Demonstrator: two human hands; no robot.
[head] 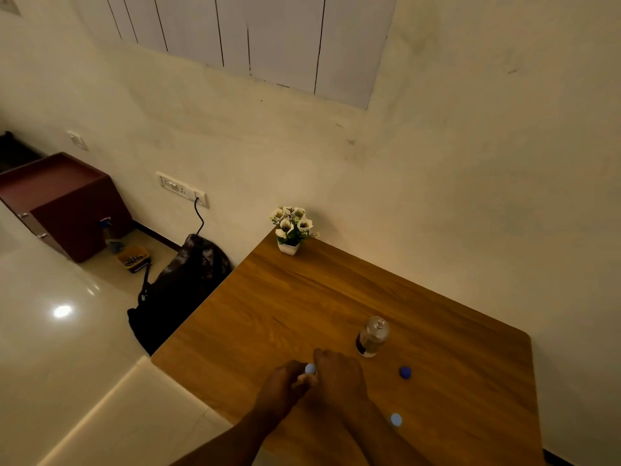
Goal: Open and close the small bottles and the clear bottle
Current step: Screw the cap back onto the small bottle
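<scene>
Both hands meet over the near part of the wooden table (302,297). My left hand (282,385) and my right hand (339,375) close together around a small bottle with a light blue cap (309,368); its body is hidden by my fingers. The clear bottle (372,336) stands upright beyond my right hand with no cap on it. Its dark blue cap (405,372) lies on the table to the right. Another small bottle with a light blue cap (396,419) sits near my right forearm.
A small white pot of white flowers (291,230) stands at the table's far corner by the wall. Left of the table, on the floor, lie a dark bag (181,287), a yellow box (133,258) and a maroon cabinet (64,203).
</scene>
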